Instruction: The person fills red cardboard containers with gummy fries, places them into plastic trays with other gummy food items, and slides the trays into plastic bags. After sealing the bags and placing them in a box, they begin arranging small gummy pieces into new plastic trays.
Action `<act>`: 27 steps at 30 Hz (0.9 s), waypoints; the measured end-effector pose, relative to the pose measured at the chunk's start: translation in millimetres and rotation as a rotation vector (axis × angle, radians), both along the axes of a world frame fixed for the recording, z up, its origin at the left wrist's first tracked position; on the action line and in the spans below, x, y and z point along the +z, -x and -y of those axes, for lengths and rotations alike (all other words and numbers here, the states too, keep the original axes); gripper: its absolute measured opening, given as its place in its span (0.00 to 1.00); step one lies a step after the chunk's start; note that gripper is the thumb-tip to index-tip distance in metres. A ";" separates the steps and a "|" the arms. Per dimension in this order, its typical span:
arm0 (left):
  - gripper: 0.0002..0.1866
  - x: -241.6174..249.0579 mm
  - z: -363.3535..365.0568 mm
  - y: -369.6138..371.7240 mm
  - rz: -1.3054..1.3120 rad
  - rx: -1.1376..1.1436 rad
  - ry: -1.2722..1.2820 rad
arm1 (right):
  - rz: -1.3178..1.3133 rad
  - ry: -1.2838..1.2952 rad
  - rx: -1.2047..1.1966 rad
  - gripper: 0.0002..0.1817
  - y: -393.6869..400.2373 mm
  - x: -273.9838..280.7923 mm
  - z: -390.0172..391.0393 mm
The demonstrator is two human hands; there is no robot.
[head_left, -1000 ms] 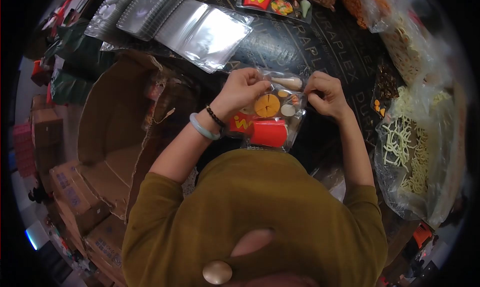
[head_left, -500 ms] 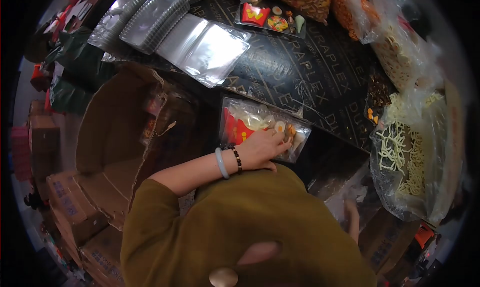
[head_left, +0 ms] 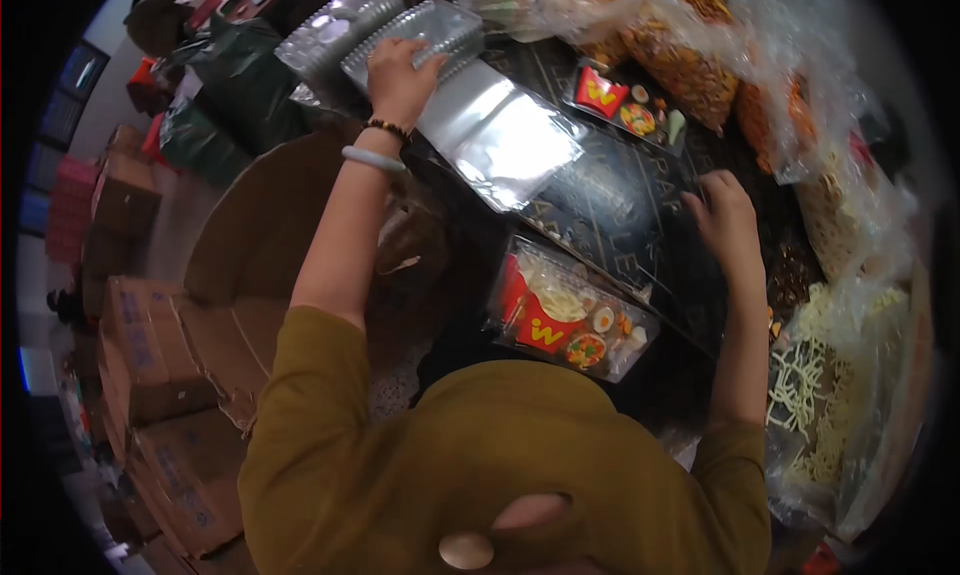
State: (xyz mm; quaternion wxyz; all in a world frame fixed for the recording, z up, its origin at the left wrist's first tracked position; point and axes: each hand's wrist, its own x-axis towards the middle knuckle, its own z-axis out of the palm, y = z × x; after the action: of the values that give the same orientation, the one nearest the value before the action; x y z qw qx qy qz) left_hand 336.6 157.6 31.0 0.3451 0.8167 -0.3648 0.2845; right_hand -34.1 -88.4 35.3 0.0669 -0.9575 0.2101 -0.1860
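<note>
My left hand [head_left: 400, 83] is at a stack of clear plastic trays [head_left: 440, 27], its bent fingers and thumb closed on the top tray's near edge. Loosely curled, with thumb apart and nothing in it, my right hand [head_left: 724, 215] hovers over the right part of the black table [head_left: 610, 210]. Close to my body lies a filled clear pack [head_left: 548, 332] with red fries-box shapes, pale strands, a halved-egg piece and other small food-shaped pieces. Flat clear plastic sleeves [head_left: 500, 135] form a shiny pile beside the trays.
Another filled pack [head_left: 625, 105] lies at the table's back. Bags of small orange and brown pieces [head_left: 685, 60] line the far edge. A plastic-lined box of pale strands [head_left: 815, 395] stands at right. An open cardboard carton [head_left: 270, 210] and closed cartons [head_left: 185, 470] are at left.
My left hand has left the near pack and reached forward to the tray stack. My right hand has risen from low beside my body to above the table. The view has shifted.
</note>
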 end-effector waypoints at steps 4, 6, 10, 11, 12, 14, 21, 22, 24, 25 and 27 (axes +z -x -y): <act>0.20 -7.7 -9.1 -68.1 -0.581 0.061 -0.158 | 0.000 0.054 0.170 0.38 -107.9 -24.4 45.3; 0.19 -6.4 -7.3 -78.6 -0.653 0.095 -0.177 | -0.160 0.051 0.086 0.49 -135.3 -34.9 54.6; 0.17 -1.1 -8.1 -85.1 -0.867 0.045 -0.152 | -0.326 -0.104 0.050 0.57 -142.4 -41.5 66.5; 0.17 0.8 -10.5 -87.9 -0.932 0.026 -0.134 | -0.328 -0.112 0.058 0.57 -138.4 -41.3 63.7; 0.17 4.5 -13.6 -87.2 -0.946 -0.035 -0.134 | -0.331 -0.120 0.064 0.57 -130.3 -39.2 58.1; 0.16 5.8 -15.6 -91.9 -0.994 -0.061 -0.140 | -0.311 -0.115 0.083 0.54 -108.6 -34.1 42.5; 0.12 4.6 -13.2 -93.1 -0.869 -0.057 -0.280 | 0.330 -0.408 -0.083 0.17 -34.7 -70.1 35.3; 0.12 8.8 -15.0 -84.6 -0.794 -0.109 -0.315 | 0.405 -0.544 -0.151 0.14 -17.6 -71.9 30.7; 0.15 6.1 -14.4 -88.0 -0.316 -0.146 -0.525 | 0.467 -0.703 -0.225 0.06 31.1 -59.1 11.3; 0.15 4.6 -13.7 -84.9 -0.271 -0.142 -0.522 | 0.428 -0.839 -0.303 0.05 59.3 -43.8 -8.0; 0.13 3.0 -8.0 -80.1 -0.205 -0.138 -0.570 | 0.211 -1.044 -0.306 0.05 126.8 -30.2 -36.7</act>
State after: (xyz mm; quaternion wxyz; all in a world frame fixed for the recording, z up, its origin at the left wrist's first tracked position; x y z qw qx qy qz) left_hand 416.7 165.6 34.1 0.1554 0.8781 -0.4481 0.0628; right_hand -160.9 -51.7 5.1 0.5255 -0.7318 0.4035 -0.1594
